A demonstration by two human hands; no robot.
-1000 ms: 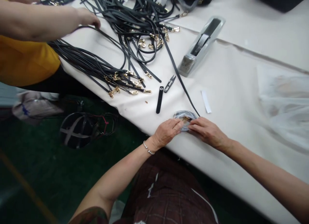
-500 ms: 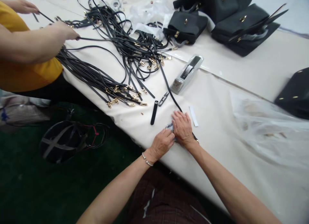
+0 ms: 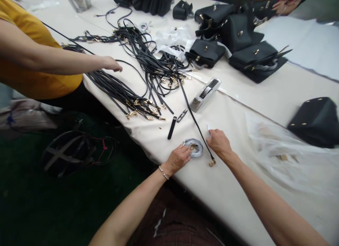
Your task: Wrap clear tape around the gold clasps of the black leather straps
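Near the table's front edge, my left hand (image 3: 180,158) has its fingers closed on the left side of a coiled strap in clear wrap (image 3: 196,153). My right hand (image 3: 219,142) pinches a small white strip (image 3: 209,127), mostly covered by the fingers. Between the two hands runs a long black strap (image 3: 194,119), its gold clasp (image 3: 212,163) lying by my right wrist. A short black leather tab (image 3: 172,128) and thread snips (image 3: 182,115) lie beyond my left hand. Behind them stands a grey tape dispenser (image 3: 205,96).
Left, a co-worker in yellow reaches an arm (image 3: 79,62) over a pile of black straps (image 3: 116,89). Black handbags (image 3: 261,59) stand at the back, another bag (image 3: 315,122) at right beside a plastic sheet (image 3: 280,157). Another person's hands (image 3: 282,6) show at the far edge.
My right hand has moved right off the wrapped coil and taken hold of the white strip. My left hand stays at the coil. The co-worker's arm has stretched out rightward. The view has tilted up.
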